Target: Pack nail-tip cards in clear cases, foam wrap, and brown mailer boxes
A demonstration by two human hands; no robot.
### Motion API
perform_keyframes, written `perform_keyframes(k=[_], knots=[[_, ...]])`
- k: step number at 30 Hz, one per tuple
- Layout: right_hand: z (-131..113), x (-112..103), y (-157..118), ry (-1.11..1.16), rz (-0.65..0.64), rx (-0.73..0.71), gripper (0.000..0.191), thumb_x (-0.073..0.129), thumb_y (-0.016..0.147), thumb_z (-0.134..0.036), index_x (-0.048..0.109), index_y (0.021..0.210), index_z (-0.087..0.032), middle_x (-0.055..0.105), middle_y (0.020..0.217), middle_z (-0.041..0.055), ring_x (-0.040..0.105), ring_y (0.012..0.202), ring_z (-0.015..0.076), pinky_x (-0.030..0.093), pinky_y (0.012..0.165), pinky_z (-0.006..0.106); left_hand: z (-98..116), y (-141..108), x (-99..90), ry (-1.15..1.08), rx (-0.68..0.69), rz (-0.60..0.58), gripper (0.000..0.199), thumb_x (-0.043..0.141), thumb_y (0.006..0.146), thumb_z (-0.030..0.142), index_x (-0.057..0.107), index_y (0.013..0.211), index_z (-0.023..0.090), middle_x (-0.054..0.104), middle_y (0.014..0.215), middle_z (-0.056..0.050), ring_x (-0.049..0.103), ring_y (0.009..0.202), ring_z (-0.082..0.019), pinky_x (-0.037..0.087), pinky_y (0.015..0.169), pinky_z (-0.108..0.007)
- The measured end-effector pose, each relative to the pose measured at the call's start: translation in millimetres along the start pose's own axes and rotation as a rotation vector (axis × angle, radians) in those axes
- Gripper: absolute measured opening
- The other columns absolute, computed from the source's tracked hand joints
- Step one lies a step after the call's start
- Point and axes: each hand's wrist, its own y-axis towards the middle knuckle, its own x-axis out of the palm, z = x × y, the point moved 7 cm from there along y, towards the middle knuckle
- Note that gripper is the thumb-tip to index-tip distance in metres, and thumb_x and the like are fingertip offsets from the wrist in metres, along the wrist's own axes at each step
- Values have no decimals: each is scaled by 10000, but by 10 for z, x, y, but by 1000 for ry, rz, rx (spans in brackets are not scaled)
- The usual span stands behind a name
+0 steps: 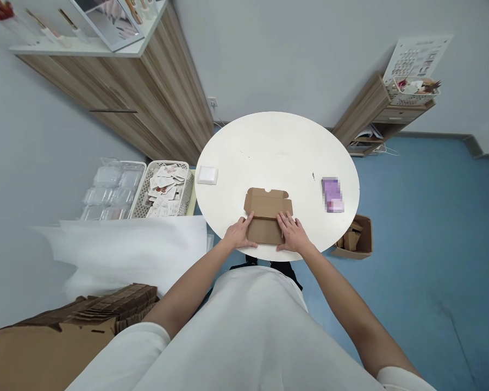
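A brown cardboard box [266, 230] lies on the round white table [281, 141] near its front edge, its lid flap raised open on the far side. My left hand [239, 233] is at the box's left side, thumb and fingers spread around the corner. On the right side my right hand [292, 232] rests with its fingers over the box's edge and its thumb near the front corner. Both hands touch the box and hold it between them. A small white packet [207, 175] lies at the table's left, and a blurred purple item [332, 194] at its right.
Left of the table stand a white basket of cards [165, 190], clear plastic packs [114, 190] and white foam sheets [134, 244]. Stacked flat cardboard [118, 309] is at lower left. An open carton [364, 236] sits on the floor at the right.
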Motion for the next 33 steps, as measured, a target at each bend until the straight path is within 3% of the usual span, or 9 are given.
perform_keyframes(k=[4, 7, 9, 12, 14, 17, 24, 33], knots=[[21, -95, -11, 62, 45, -12, 1165, 613, 520, -641, -1, 1388, -165, 52, 1460, 118, -43, 1326, 319, 55, 1030, 526, 1, 90, -5, -11, -4, -49, 1141, 674, 475, 595, 46, 1373, 278, 446, 1152, -100, 529, 975, -283, 420, 697, -299], [217, -169, -154, 259, 169, 122, 1060, 540, 593, -660, 25, 1389, -186, 9, 1463, 107, -16, 1326, 324, 57, 1025, 543, -4, 98, 11, -41, -3, -66, 1151, 676, 473, 597, 30, 1373, 285, 441, 1164, -99, 517, 993, -292, 417, 712, -315], [434, -115, -322, 505, 246, 312, 1006, 515, 637, -640, 25, 1390, -185, 62, 1459, 121, 96, 1320, 316, 152, 1023, 519, -7, 92, 20, -64, -2, -60, 1149, 675, 476, 595, 27, 1375, 287, 449, 1152, -97, 516, 989, -294, 415, 714, -319], [655, 169, -565, 1007, 263, 594, 918, 511, 683, -583, 53, 1389, -215, 279, 1398, 122, 375, 1212, 265, 357, 945, 419, -10, 92, 36, -97, -9, -50, 1140, 667, 484, 596, 33, 1377, 281, 466, 1126, -96, 522, 970, -294, 413, 709, -320], [678, 331, -643, 1269, 270, 697, 821, 519, 697, -554, 161, 1373, -254, 366, 1352, 99, 454, 1143, 241, 432, 865, 367, -8, 102, 42, -116, -12, -42, 1132, 666, 486, 594, 45, 1378, 277, 474, 1117, -96, 525, 963, -293, 410, 710, -317], [637, 426, -618, 1469, 271, 753, 710, 558, 687, -521, 324, 1311, -276, 451, 1290, 78, 495, 1089, 224, 471, 771, 316, -2, 121, 43, -140, -3, -25, 1124, 678, 473, 585, 78, 1374, 280, 482, 1124, -97, 522, 977, -300, 408, 714, -317], [561, 314, -457, 1561, 247, 730, 551, 544, 671, -530, 553, 1122, -213, 609, 1060, 62, 573, 793, 164, 440, 636, 274, -9, 129, 58, -191, 10, 2, 1145, 692, 451, 586, 92, 1374, 272, 494, 1142, -101, 512, 1007, -310, 407, 729, -325], [432, 119, -302, 1168, 228, 642, 475, 575, 661, -403, 549, 1087, -195, 612, 984, 54, 563, 775, 146, 416, 661, 264, 6, 141, 85, -198, 12, -20, 1166, 691, 452, 589, 68, 1379, 253, 498, 1139, -111, 514, 1008, -310, 409, 727, -324]])
